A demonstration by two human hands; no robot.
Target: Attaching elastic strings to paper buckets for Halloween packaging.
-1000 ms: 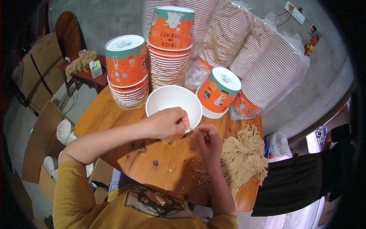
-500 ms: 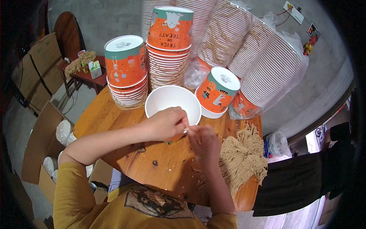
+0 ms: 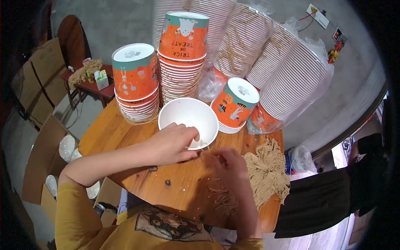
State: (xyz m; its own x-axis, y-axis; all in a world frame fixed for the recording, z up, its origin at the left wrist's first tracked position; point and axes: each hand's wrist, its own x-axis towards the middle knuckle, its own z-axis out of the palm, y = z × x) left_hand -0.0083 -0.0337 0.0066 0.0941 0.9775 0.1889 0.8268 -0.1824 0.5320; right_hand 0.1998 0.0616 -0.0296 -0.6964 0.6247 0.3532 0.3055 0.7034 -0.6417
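A paper bucket (image 3: 171,114) stands mouth up on the wooden table, its white inside facing me. My left hand (image 3: 177,143) grips its near rim, fingers over the edge and thumb outside. Just right of it, a thin beige cord (image 3: 205,146) loops at the rim and runs toward my right hand (image 3: 228,162). That hand is curled and partly blurred, with its fingertips at the cord; the exact hold is hard to see. A bundle of beige cords (image 3: 268,173) lies on the table to the right.
Nested orange buckets stand upside down behind, in a left stack (image 3: 134,79), a taller middle stack (image 3: 183,39) and a short right stack (image 3: 234,104). Tall plastic-wrapped stacks (image 3: 291,75) rise behind. Loose cord pieces (image 3: 225,202) lie near the front edge. An open carton (image 3: 48,156) is at left.
My hands were together at the rim, fingers on the cord. Now the left has shifted onto the rim, and the right has drawn away, right and nearer to me.
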